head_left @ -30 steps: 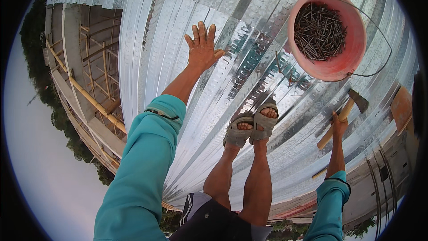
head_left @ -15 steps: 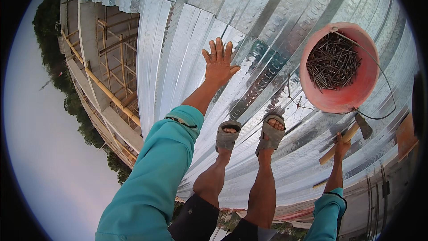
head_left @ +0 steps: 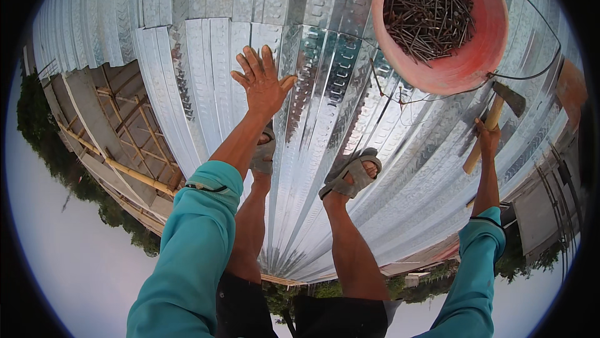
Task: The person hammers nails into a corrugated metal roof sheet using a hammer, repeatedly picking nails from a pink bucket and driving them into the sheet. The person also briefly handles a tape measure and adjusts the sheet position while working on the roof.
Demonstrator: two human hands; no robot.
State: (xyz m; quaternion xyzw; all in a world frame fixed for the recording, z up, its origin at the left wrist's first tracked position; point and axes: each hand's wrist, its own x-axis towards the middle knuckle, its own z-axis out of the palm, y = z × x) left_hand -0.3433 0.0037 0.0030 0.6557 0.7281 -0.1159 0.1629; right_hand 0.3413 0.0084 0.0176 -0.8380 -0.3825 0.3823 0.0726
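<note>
My left hand (head_left: 261, 88) is stretched out over the ribbed metal sheets (head_left: 281, 150), palm down with its fingers spread and nothing in it. Whether it touches the metal, I cannot tell. On the right, my right hand (head_left: 488, 137) is closed around the wooden handle of a hammer (head_left: 492, 116), whose dark, flared metal head points away from me. Just beyond the hammer stands a red bucket (head_left: 490, 32) with a wire handle. Many loose nails (head_left: 431, 13) fill its bottom. A thin bent wire (head_left: 400, 97) lies beside the bucket.
My sandalled feet stand on the sheets, the right sandal (head_left: 353, 175) turned outward. At the left, the sheets end at an opening with bamboo poles (head_left: 140, 175) and a concrete beam (head_left: 94, 110) below. A rusty brown plate (head_left: 570, 91) lies at the far right.
My view has turned and shifted, so the bucket now appears higher and nearer. My feet are wider apart. The left hand stays spread; the right hand still grips the hammer.
</note>
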